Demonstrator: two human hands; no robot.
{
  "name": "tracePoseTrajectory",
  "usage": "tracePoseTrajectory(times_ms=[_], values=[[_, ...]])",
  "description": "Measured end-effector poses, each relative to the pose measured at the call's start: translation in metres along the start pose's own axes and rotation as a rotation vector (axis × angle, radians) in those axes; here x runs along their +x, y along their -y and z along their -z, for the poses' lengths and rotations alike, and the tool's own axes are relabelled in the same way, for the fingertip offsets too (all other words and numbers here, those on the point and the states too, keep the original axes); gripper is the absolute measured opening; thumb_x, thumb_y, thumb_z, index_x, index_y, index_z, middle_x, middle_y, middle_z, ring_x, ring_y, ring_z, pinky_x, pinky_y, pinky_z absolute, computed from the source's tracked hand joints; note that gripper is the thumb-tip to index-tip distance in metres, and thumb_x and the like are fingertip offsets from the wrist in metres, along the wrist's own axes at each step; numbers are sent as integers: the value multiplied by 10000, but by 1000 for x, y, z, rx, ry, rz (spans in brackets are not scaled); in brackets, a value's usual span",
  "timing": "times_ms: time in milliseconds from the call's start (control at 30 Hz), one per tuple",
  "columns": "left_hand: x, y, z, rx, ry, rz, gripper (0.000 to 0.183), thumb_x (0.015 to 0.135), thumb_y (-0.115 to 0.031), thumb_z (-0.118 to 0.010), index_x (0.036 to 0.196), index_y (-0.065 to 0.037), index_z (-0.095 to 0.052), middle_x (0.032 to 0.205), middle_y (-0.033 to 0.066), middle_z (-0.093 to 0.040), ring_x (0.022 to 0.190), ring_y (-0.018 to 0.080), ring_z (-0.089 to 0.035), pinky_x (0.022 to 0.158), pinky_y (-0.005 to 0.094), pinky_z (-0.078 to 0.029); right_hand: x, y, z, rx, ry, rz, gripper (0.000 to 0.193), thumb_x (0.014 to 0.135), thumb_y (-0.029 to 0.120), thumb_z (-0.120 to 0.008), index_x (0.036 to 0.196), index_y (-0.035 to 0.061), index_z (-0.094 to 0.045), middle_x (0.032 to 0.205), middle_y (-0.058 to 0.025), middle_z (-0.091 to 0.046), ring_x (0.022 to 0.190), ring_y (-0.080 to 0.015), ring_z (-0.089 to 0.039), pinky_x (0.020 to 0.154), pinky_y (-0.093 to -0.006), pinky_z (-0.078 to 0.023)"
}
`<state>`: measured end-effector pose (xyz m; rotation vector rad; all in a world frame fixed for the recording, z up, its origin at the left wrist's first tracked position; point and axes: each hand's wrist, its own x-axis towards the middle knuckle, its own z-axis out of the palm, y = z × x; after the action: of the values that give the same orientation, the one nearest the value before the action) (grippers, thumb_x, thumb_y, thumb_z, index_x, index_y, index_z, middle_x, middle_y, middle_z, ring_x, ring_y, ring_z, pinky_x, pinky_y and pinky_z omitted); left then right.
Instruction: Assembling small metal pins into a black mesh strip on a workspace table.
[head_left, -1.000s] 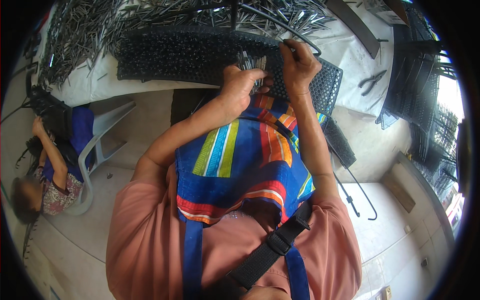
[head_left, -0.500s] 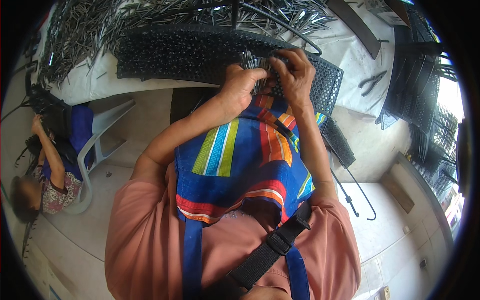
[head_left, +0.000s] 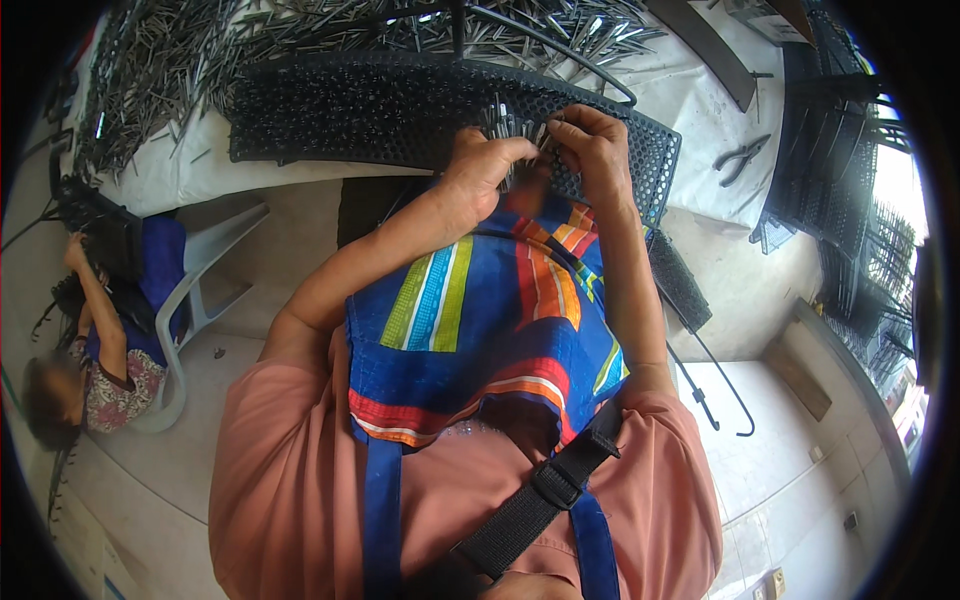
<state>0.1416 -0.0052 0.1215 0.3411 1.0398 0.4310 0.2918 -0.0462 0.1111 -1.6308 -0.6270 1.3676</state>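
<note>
My left hand (head_left: 478, 178) is closed around a bundle of thin, shiny metal strips (head_left: 497, 122), their ends standing up past the thumb. Close beside it, my right hand (head_left: 598, 152) is pinched at the fingertips, with a slim light-coloured strip (head_left: 543, 132) showing between it and the bundle. Both hands are over the near edge of a long black perforated panel (head_left: 655, 165). Small dark pieces crowd the panel's left and middle parts, while open holes show at its right end. My hands partly cover the panel and the lower ends of the strips.
A heap of loose strips (head_left: 190, 60) spreads across the white-covered table behind the panel. Pliers (head_left: 741, 160) and a dark flat bar (head_left: 712, 55) lie to the right. Stacked black racks (head_left: 835, 180) stand farther right. At left, another person (head_left: 115, 350) sits on a white chair (head_left: 180, 360).
The fingers of my right hand have drawn together into a pinch, and the hand sits slightly lower. My left hand stays around the bundle, almost unmoved.
</note>
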Motion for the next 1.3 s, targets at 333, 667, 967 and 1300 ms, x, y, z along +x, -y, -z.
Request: tracePoseTrajectory(times_ms=[333,667,967,1300], values=[[2,6,1,-5,10,-91,132,743,57,-612,853,25,-677,777,113,-673,635,209,-662,529,327,-555,-5,7,0,-64,-13,43,108,815,61,-634,859,-23,-685,627,-5,-582,482,-49,-442,443,-204,-321],[4,7,3,103,63,-61,110,757,37,-612,847,22,-672,766,116,-678,615,204,-666,555,345,-579,-10,6,-2,-136,39,20,88,786,69,-659,811,-12,-682,619,-14,-600,497,-57,-482,445,-214,-356],[7,8,3,131,96,9,97,782,5,-612,860,19,-669,747,128,-684,604,206,-670,514,330,-556,-10,1,-1,-100,-51,-14,50,779,35,-676,786,-12,-663,622,-20,-604,496,-62,-508,448,-214,-389],[9,7,1,160,33,-124,124,747,43,-619,858,16,-667,737,121,-677,568,193,-647,473,324,-530,-8,-1,-3,21,-98,116,108,781,16,-671,881,-21,-651,678,-42,-628,541,-84,-567,500,-202,-445]])
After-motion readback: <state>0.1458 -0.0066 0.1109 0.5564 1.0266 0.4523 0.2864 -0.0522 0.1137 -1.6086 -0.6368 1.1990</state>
